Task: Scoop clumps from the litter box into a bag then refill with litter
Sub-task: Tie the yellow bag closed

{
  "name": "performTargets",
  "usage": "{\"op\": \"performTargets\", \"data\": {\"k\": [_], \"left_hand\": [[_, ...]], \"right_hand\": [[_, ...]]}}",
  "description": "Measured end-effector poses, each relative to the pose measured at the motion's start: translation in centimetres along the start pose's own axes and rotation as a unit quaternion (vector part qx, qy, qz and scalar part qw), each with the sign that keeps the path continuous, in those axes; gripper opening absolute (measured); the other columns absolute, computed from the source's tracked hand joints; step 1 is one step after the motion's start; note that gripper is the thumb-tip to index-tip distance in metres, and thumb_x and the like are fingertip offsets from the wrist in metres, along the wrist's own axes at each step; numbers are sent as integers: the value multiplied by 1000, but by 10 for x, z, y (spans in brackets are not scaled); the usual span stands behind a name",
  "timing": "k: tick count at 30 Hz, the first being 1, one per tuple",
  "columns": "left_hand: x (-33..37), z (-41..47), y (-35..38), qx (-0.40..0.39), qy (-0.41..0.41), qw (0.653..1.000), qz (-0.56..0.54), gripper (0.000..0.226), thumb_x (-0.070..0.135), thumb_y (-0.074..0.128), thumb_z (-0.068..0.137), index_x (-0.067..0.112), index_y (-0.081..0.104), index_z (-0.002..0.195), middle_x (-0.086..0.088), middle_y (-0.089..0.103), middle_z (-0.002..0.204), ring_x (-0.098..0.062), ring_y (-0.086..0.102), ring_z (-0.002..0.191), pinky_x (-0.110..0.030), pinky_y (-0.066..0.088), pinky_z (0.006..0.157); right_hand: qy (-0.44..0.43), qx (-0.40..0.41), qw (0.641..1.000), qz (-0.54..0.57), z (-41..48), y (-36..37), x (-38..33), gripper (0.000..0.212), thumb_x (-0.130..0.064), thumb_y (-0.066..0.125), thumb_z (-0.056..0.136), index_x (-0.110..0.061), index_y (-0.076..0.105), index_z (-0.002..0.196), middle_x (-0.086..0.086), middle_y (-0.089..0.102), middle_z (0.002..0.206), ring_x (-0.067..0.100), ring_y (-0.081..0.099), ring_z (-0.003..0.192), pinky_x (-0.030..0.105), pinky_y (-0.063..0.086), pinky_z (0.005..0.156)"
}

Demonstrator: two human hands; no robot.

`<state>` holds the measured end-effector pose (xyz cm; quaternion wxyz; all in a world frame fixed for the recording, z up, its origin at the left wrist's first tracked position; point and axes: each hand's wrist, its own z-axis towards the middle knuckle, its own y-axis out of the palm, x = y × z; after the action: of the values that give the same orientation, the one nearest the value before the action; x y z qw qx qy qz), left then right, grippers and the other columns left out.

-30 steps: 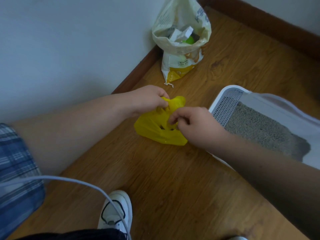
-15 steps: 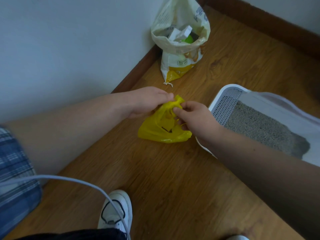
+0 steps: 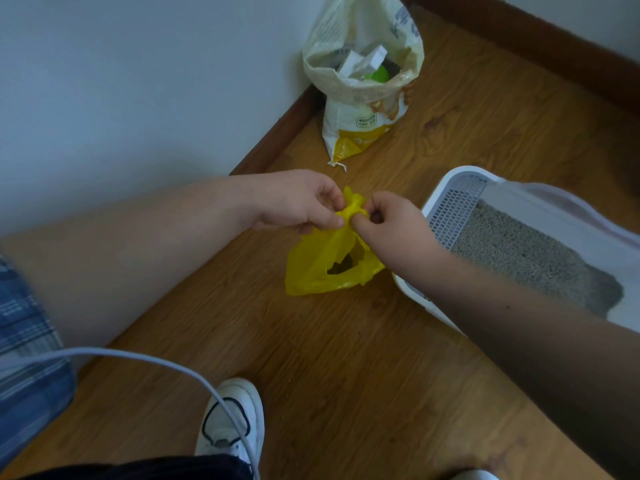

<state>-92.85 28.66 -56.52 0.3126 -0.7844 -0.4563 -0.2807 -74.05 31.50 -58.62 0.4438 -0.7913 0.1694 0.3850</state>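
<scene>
Your left hand (image 3: pixel 298 202) and right hand (image 3: pixel 388 223) both pinch the handles of the yellow bag (image 3: pixel 325 265), which sits on the floor (image 3: pixel 346 358) beside the litter box (image 3: pixel 446 188). Pull the knot snug, keeping the bag low so nothing spills.

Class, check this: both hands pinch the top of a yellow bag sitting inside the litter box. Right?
Not inside: in the head view the yellow bag sits on the floor beside the litter box. The left hand and right hand do pinch its top.
</scene>
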Motion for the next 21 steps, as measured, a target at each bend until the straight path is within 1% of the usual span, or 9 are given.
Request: {"op": "performTargets", "data": {"k": [2,4,6,7,11,13,15,18,21], "left_hand": [[-2,1,0,12,7,997,76,21,17,70,91,17,62,111,-3,69,95,-9,62,79,-28,52,69],[-1,0,-3,15,22,989,146,19,21,67,94,19,61,112,-1,72,95,-8,66,79,-20,54,69],[0,-3,-8,11,38,973,226,7,26,65,95,26,62,101,4,72,85,-9,68,76,-13,50,64],[1,-4,-10,8,45,963,264,3,29,64,95,30,62,94,5,72,82,-9,68,76,-15,48,64],[-1,-3,-16,27,64,942,328,17,37,61,96,34,58,79,7,66,78,-9,59,72,-27,45,65],[-3,-1,-18,32,79,939,333,22,39,58,97,35,54,76,8,60,77,-6,54,70,-28,41,65],[-6,-2,-21,27,92,947,306,22,39,57,98,33,56,77,9,59,75,-3,51,67,-25,41,64],[-12,-7,-29,21,90,970,224,23,39,56,98,25,62,80,14,56,68,0,49,63,-17,40,60],[-23,-12,-37,-1,70,985,157,24,33,56,100,18,61,82,15,53,65,-2,47,62,-19,40,63]], "right_hand": [[-15,-13,1000,0,-1,3,0,25,-29,64,89,-22,51,70,-8,47,62,6,44,57,28,36,54],[-28,-25,999,-11,-1,3,2,26,-32,64,91,-23,51,71,-8,48,62,6,46,58,28,37,54],[-42,-39,998,-20,1,0,4,24,-33,64,93,-23,53,74,-7,50,63,7,48,59,28,38,55],[-48,-48,998,-21,2,-1,5,24,-33,64,93,-23,53,74,-6,52,64,7,49,60,28,38,56],[-72,-61,994,-47,7,-6,9,18,-30,60,96,-19,57,81,-5,54,69,7,50,64,29,37,59],[-80,-70,992,-62,9,-8,9,18,-29,58,97,-16,58,84,-1,58,73,9,50,65,30,38,59],[-85,-98,989,-68,11,-14,8,19,-28,57,98,-14,58,85,3,62,77,7,50,63,28,39,58],[-76,-167,983,-25,15,-29,10,20,-27,58,98,-15,58,83,-7,59,69,0,47,56,26,39,59],[-62,-224,972,13,19,-43,19,21,-26,57,99,-14,58,82,-9,55,65,4,46,56,29,39,58]]}}
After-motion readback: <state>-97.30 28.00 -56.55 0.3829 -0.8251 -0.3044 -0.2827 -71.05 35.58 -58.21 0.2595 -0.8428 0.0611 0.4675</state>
